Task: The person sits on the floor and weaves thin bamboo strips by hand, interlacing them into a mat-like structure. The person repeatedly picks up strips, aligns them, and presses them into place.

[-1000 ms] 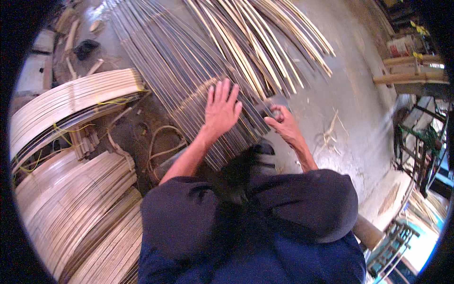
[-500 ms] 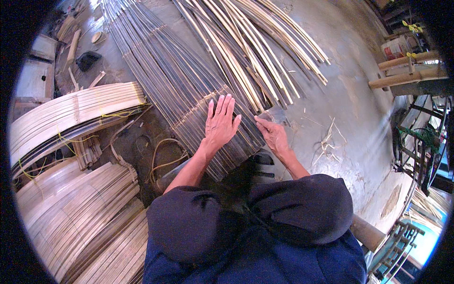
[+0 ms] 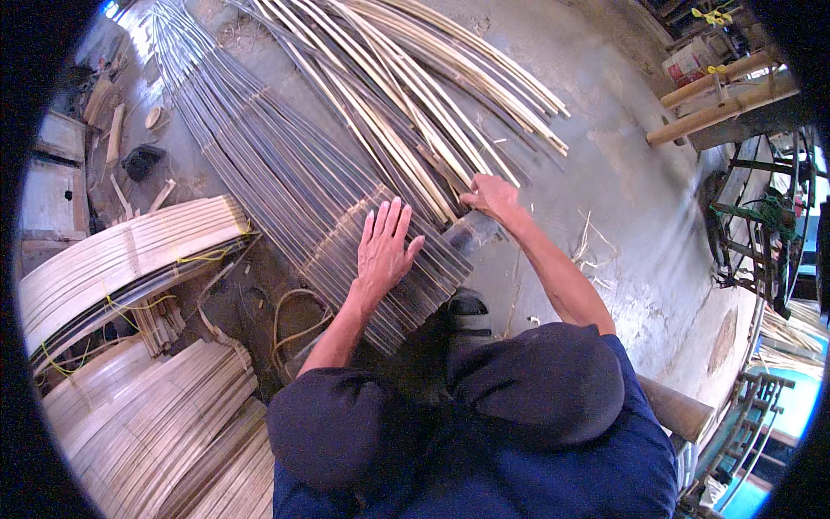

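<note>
A long mat of dark bamboo slats (image 3: 259, 164), bound across by cross bands, stretches from before my knees to the far left. My left hand (image 3: 386, 251) lies flat on its near part, fingers stretched out, beside a pale cross band (image 3: 344, 218). Beyond the mat's right edge, my right hand (image 3: 494, 197) is reached out to the near ends of a loose pile of bamboo strips (image 3: 406, 91). Its fingers are bent and closed at a strip end; my own hand partly hides the grip. The pile's strips are pale and dark, fanned across each other.
Rolled bundles of pale slats (image 3: 138, 238) tied with yellow string, and further stacked slats (image 3: 164, 398), stand at the left. Fibre scraps (image 3: 592, 246) lie on the concrete floor (image 3: 605, 156). A bamboo-pole frame (image 3: 726, 108) and a dark metal frame (image 3: 769, 216) stand at the right.
My right hand has left the mat's right edge and reached forward to the loose strips' ends. My left hand remains flat on the mat. The whole view has shifted somewhat.
</note>
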`<action>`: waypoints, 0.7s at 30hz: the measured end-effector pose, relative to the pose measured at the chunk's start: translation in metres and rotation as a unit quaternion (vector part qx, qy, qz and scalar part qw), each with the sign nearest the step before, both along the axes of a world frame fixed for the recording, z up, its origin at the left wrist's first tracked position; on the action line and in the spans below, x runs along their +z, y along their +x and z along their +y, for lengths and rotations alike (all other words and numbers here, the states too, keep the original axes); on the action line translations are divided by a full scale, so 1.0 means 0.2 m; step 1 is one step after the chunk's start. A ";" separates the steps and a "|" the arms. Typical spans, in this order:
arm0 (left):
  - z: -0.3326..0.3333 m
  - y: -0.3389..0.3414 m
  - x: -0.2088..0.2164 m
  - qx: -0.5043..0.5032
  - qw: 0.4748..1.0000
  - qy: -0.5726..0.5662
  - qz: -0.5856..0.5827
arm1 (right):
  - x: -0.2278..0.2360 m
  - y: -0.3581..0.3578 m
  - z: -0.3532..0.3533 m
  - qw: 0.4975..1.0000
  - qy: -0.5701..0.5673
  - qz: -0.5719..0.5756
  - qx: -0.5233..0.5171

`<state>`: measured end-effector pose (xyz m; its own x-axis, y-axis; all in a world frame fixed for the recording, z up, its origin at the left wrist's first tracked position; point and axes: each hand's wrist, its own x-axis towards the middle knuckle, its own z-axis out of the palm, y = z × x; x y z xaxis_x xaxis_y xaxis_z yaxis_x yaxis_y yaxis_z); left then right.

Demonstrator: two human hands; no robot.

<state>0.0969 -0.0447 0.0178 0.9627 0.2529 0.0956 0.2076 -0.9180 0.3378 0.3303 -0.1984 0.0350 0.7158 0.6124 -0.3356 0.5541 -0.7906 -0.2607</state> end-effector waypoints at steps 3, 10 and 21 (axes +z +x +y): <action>-0.01 0.02 0.03 -0.005 1.000 -0.018 0.006 | -0.10 0.06 -0.05 0.999 -0.007 -0.012 0.037; 0.00 -0.02 0.00 0.004 1.000 0.016 -0.003 | 0.04 0.01 -0.05 0.996 0.069 -0.021 0.048; -0.01 -0.04 0.00 0.012 0.999 -0.017 -0.027 | 0.31 -0.19 0.01 0.970 0.238 0.015 -0.043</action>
<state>0.0895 -0.0458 0.0185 0.9498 0.2808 0.1379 0.2110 -0.9004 0.3806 0.2921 -0.1960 0.0960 0.7656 0.6413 -0.0511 0.4773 -0.6195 -0.6232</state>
